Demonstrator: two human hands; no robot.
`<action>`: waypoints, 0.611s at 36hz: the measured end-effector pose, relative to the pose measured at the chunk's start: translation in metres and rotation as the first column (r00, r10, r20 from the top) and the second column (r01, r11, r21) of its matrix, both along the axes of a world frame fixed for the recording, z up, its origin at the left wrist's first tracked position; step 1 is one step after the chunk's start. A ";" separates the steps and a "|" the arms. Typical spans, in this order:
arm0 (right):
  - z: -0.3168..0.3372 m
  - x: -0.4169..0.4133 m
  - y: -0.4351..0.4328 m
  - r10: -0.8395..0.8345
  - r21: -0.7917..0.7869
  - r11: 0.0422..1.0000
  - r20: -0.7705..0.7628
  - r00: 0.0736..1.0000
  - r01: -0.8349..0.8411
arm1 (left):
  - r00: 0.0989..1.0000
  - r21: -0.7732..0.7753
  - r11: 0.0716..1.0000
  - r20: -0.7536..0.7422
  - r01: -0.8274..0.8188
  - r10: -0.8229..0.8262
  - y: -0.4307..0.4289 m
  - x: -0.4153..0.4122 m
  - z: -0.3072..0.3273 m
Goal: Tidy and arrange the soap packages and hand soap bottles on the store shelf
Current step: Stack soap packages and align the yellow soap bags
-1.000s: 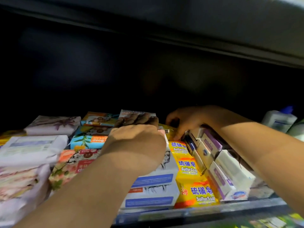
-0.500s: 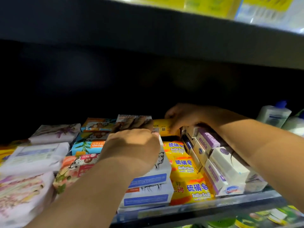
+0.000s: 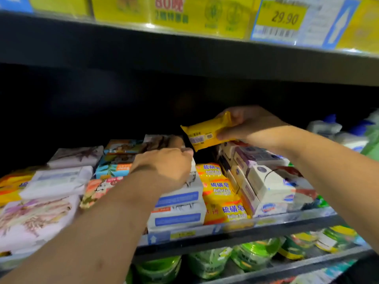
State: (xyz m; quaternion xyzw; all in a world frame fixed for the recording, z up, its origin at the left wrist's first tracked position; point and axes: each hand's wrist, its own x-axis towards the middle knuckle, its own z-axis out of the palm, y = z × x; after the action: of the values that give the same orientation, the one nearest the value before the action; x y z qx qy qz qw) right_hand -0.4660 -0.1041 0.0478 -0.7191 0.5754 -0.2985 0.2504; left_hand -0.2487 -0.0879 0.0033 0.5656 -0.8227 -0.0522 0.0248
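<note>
My right hand (image 3: 250,126) grips a yellow soap pack (image 3: 205,134) by its right end and holds it in the air above the back of the yellow sulfur soap row (image 3: 220,191). My left hand (image 3: 164,168) lies over the stack of white and blue soap packs (image 3: 178,208), and its curled fingers hold a brown-patterned soap pack (image 3: 158,140) at the back of that stack. White and purple soap boxes (image 3: 266,181) lean in a row just right of the yellow soaps. Hand soap bottles (image 3: 328,128) with blue caps stand at the far right, blurred.
Wrapped floral soap packs (image 3: 34,218) and a teal soap pack (image 3: 112,169) fill the left of the shelf. The shelf's front rail (image 3: 225,230) carries price tags. Yellow price labels (image 3: 281,17) hang on the shelf above. Green refill pouches (image 3: 252,257) lie on the shelf below.
My right hand has lifted the yellow soap pack up out of the back of the row. The view tilted up, showing the upper price labels. My left hand stays on the stack.
</note>
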 end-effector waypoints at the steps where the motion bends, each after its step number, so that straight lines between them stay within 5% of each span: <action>1: -0.001 0.000 0.009 0.001 -0.011 1.000 0.032 0.999 -0.001 | 0.997 0.010 1.000 -0.076 -0.029 0.029 -0.005 0.001 0.000; 4: -0.001 0.000 0.034 -0.046 -0.070 0.996 0.111 0.993 0.054 | 0.916 0.134 0.990 -0.388 -0.051 0.100 -0.008 0.002 0.002; 7: 0.006 0.004 0.054 -0.079 -0.056 0.994 0.192 0.978 0.091 | 0.538 0.135 0.990 -0.831 -0.049 0.140 0.005 0.009 0.011; 9: 0.011 0.007 0.064 -0.088 -0.017 0.995 0.306 0.948 0.098 | 0.403 0.024 0.996 -0.913 -0.090 0.058 0.010 0.023 0.019; 13: 0.012 0.021 0.089 -0.136 0.162 0.985 0.556 0.820 0.053 | 0.712 -0.290 0.953 -0.651 0.085 -0.262 0.049 0.048 0.023; 17: 0.006 0.047 0.124 -0.152 0.309 0.945 0.703 0.695 -0.106 | 0.724 -0.384 0.869 -0.496 0.313 -0.479 0.088 0.072 0.007; 22: 0.011 0.083 0.164 -0.174 0.365 0.905 0.787 0.592 -0.219 | 0.759 -0.511 0.816 -0.408 0.271 -0.508 0.119 0.104 0.022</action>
State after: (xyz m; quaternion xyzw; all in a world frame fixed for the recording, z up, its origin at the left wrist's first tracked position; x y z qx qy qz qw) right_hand -0.3832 0.0602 0.0593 -0.4402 0.4406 -0.4543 0.6369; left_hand -0.1443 0.0312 0.0249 0.3209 -0.8759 -0.0304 0.3591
